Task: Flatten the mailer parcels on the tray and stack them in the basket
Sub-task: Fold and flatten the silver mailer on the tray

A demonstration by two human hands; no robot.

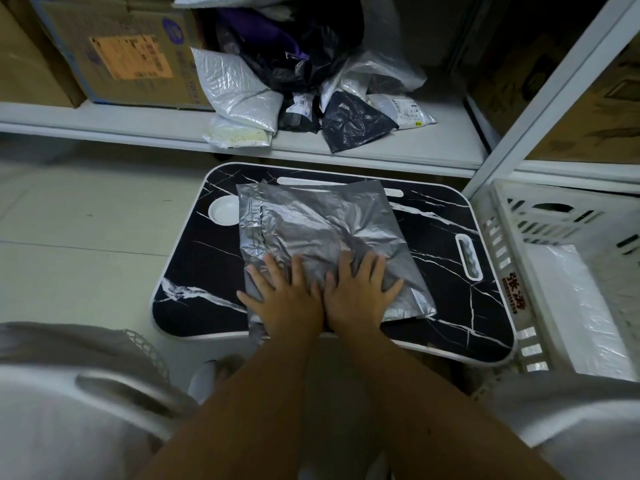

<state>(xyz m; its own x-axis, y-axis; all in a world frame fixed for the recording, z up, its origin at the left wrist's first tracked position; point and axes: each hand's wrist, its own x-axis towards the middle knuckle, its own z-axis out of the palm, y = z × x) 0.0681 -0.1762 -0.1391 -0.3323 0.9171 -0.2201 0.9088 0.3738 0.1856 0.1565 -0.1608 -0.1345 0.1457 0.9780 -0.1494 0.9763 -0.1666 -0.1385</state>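
Fingers (273,271) of both hands spread wide and straight, pressed flat on crinkled grey mailer (322,233); left hand (287,303) and right hand (358,292) set side by side, thumbs touching; mailer laid on black marbled tray (446,289); white basket (509,258) placed just right of tray, white mailer (585,306) inside

We see a pale tiled floor (86,244) carrying the black marble-pattern tray (450,306) and, touching its right edge, a white slatted basket (502,258). On the tray: one crumpled grey mailer (311,223). White shelf (104,123) behind holds cardboard boxes (114,53) and a pile of mailers (311,91).
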